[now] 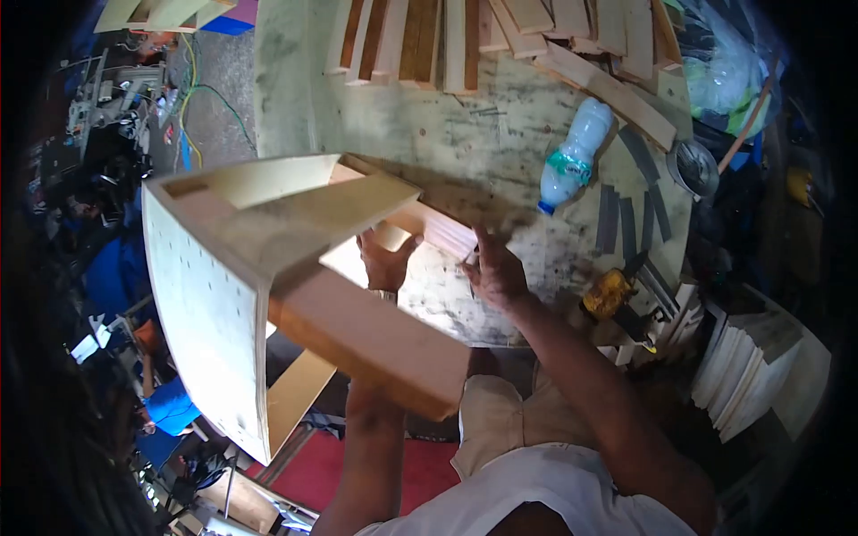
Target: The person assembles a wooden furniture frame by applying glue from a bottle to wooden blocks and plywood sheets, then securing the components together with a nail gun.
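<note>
Wood frame (210, 295): brace steadily, edges flush.
Left hand (386, 266): grip apart, contact unclear.
Right hand (500, 275): at slat (440, 229) end; cannot tell closure.

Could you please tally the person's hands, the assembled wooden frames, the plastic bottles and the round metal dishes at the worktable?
Hands: 2, left hand and right hand
Assembled wooden frame: 1
Plastic bottle: 1
Round metal dish: 1
Total: 5

No legible txt; lettering on btl label (572, 167) too blurred.
</note>
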The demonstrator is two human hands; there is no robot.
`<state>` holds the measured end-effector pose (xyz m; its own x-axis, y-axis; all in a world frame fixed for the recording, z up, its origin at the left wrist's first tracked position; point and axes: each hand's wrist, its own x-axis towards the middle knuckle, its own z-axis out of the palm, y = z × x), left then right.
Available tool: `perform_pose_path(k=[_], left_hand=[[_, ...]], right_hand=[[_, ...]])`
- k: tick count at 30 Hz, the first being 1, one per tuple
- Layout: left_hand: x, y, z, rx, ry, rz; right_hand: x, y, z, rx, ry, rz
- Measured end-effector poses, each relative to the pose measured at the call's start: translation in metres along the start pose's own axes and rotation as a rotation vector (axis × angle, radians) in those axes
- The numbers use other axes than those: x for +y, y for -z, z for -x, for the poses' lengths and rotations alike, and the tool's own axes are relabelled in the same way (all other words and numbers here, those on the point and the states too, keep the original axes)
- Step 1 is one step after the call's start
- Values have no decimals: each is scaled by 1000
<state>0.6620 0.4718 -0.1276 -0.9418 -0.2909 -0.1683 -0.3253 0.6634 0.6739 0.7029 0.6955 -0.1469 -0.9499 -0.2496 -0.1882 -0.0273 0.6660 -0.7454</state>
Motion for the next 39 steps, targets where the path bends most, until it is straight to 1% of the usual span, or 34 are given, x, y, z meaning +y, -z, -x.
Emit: perform_pose_path(k=[2, 3, 4, 6, 7, 8, 10, 11, 14, 15, 20, 24, 27, 30, 36, 37, 39], left_hand=[[5, 1, -2, -67, 79, 39], [5, 1, -1, -89, 124, -49], [3, 3, -3, -161, 185, -114], [11, 8, -5, -230, 154, -201], [15, 8, -5, -227, 208, -133], [18, 7, -7, -248, 261, -165], [22, 9, -9, -291, 368, -224], [32, 13, -12, -338, 380, -241], [30, 15, -14, -402, 423, -254], [32, 17, -15, -453, 441, -312], [41, 19, -14, -481, 416, -248], [37, 15, -12, -496, 405, -199], [32, 11, -12, -494, 398, -164], [31, 16, -13, -490, 396, -125], [35, 20, -19, -474, 348, -23], [29, 18, -16, -415, 291, -101], [16, 16, -15, -471, 375, -156]], right_hand=[[0, 4, -5, -13, 12, -49], [2, 6, -6, -31, 7, -63], [3, 7, -8, -49, 3, -73], [-1, 17, -14, -53, 4, -93], [-2, 21, -17, -48, 17, -102], [-3, 22, -19, -44, 30, -110], [-2, 20, -19, -93, -23, -127], [-2, 19, -19, -96, -30, -133], [-1, 16, -21, -79, -26, -130], [0, 15, -20, -90, -39, -138], [1, 11, -19, -127, -80, -176], [2, 8, -18, -115, -66, -162], [0, 12, -21, -82, -34, -207], [-4, 16, -26, -28, 33, -179], [-4, 15, -25, -64, -19, -175], [-3, 12, -24, -51, -12, -155], [2, 6, -18, -55, -10, -109]])
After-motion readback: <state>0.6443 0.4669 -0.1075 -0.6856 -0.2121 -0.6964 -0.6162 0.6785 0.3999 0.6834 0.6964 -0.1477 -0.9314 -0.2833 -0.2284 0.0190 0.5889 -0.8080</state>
